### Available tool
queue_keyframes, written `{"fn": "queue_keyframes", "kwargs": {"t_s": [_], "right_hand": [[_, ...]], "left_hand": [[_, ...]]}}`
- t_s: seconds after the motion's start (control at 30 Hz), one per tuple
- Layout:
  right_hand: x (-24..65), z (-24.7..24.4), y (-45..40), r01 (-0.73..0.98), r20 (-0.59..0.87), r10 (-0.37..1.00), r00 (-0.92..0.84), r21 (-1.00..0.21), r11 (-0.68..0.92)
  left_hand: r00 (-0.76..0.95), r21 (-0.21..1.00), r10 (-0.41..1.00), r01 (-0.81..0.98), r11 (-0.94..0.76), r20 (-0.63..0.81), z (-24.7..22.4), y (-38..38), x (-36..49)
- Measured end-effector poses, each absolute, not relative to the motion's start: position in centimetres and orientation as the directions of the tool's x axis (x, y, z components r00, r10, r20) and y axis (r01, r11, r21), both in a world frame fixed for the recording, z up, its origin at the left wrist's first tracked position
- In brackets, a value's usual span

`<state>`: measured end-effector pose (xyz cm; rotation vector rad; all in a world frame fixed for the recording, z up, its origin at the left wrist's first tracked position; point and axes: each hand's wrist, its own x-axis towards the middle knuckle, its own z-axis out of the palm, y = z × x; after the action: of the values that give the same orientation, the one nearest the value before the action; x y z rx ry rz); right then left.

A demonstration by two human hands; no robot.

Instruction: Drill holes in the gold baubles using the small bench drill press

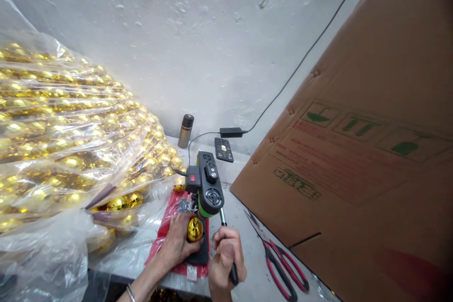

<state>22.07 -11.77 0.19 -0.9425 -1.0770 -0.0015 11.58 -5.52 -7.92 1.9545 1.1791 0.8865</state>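
Observation:
A shiny gold ball (195, 230) sits between the thumb and fingers of my left hand (179, 239), low in the view. My right hand (226, 255) is closed around the black handle of a lever (234, 274), whose metal rod runs up to a black and green machine (211, 188). Both hands are close to the machine's near end, the left one over a black base plate (199, 255). Red plastic (161, 232) lies under the base.
A clear bag of gold balls (71, 137) fills the left. At right, a big cardboard box (368, 151) leans in beside red and black scissors (283, 264). Behind the machine are a bottle (186, 131), a phone (224, 149) and a power adapter (231, 132) with a cable.

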Motion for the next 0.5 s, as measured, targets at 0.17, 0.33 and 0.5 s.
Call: {"fn": "queue_keyframes", "kwargs": {"t_s": [0.17,0.33,0.5], "right_hand": [[22.0,0.0,-11.5,0.44,0.758,0.402,0.514,-0.635,0.634],[22.0,-0.1,-11.2,0.441,0.76,0.372,0.533,-0.624,0.645],[22.0,-1.1,-11.3,0.457,0.748,0.376,0.547,-0.643,0.615]], "left_hand": [[0.349,0.807,0.914,0.468,-0.361,0.206,-8.5,-5.4,12.0],[0.352,0.805,0.905,0.449,-0.388,0.24,-8.9,-5.2,12.1],[0.364,0.805,0.905,0.456,-0.381,0.222,-8.6,-5.3,12.0]]}}
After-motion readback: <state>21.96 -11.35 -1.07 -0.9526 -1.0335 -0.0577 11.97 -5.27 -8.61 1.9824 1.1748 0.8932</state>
